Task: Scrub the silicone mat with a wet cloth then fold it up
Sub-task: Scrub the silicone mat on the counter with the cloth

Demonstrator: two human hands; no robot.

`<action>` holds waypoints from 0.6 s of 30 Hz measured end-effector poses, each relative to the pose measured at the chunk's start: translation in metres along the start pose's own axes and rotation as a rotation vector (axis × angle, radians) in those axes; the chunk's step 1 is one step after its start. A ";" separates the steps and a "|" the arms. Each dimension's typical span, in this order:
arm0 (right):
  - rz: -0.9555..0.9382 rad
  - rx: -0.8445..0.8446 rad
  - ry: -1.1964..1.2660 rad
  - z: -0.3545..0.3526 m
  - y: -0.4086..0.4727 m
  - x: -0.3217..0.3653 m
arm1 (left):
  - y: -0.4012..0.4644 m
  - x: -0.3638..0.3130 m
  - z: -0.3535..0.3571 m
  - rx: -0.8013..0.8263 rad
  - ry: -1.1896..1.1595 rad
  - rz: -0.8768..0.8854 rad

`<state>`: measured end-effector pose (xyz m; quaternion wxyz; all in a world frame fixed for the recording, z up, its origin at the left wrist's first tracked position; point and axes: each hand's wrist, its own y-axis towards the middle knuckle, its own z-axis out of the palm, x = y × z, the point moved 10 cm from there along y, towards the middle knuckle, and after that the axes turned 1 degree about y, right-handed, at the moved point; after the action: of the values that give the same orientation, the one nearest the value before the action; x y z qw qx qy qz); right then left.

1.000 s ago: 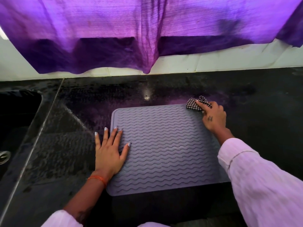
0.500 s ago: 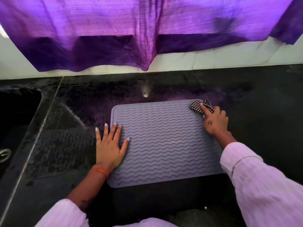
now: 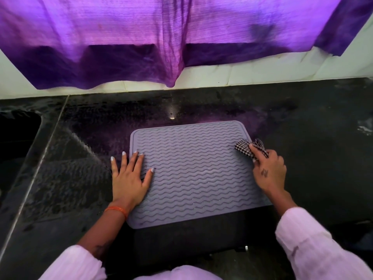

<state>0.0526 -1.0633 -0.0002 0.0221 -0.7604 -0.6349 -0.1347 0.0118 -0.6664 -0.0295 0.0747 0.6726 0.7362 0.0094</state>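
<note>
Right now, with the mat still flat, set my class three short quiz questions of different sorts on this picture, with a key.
1. True or false: the left hand lies flat on the silicone mat's left edge.
2. Which hand holds the checked cloth?
A. left
B. right
C. neither
3. Fill in: the mat lies on a dark ____, with the sink to its left.

Key: 1 true; 2 B, the right hand; 3 countertop.

Home kitchen: black stone counter [image 3: 302, 138], sink [image 3: 18, 138].
</note>
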 end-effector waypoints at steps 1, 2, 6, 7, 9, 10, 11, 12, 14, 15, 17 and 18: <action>0.015 -0.013 -0.006 0.002 -0.020 -0.004 | 0.000 0.000 0.000 0.000 0.001 0.002; 0.015 -0.017 -0.020 0.004 -0.036 -0.004 | 0.000 0.000 -0.001 -0.001 0.006 0.002; 0.035 0.012 -0.009 0.001 -0.031 -0.005 | -0.001 -0.004 -0.003 -0.004 0.013 0.019; 0.056 0.003 0.002 -0.003 -0.032 -0.007 | -0.002 -0.004 -0.004 -0.009 0.010 0.017; 0.094 -0.056 0.009 -0.013 -0.048 -0.010 | -0.003 -0.002 -0.006 -0.019 0.011 0.001; 0.105 -0.070 0.012 -0.013 -0.062 -0.012 | -0.004 -0.002 -0.007 -0.015 0.023 -0.007; 0.104 -0.068 0.006 -0.012 -0.076 -0.011 | -0.005 -0.001 -0.006 -0.006 0.037 -0.015; 0.089 -0.064 -0.009 -0.010 -0.087 -0.009 | -0.005 0.000 -0.005 0.000 0.047 -0.022; 0.083 -0.068 -0.008 -0.011 -0.088 -0.008 | -0.003 0.001 -0.005 -0.006 0.053 -0.028; 0.111 -0.081 0.027 -0.015 -0.084 -0.010 | -0.003 0.001 -0.007 -0.013 0.061 -0.026; 0.125 -0.117 0.112 -0.023 -0.083 -0.003 | -0.004 0.004 -0.012 -0.041 0.065 -0.033; 0.089 -0.136 0.150 -0.025 -0.088 0.007 | -0.006 0.006 -0.015 -0.059 0.060 -0.048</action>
<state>-0.0360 -1.0449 0.0138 0.0240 -0.7752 -0.5866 -0.2330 0.0037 -0.6593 -0.0161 0.0726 0.6516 0.7534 0.0493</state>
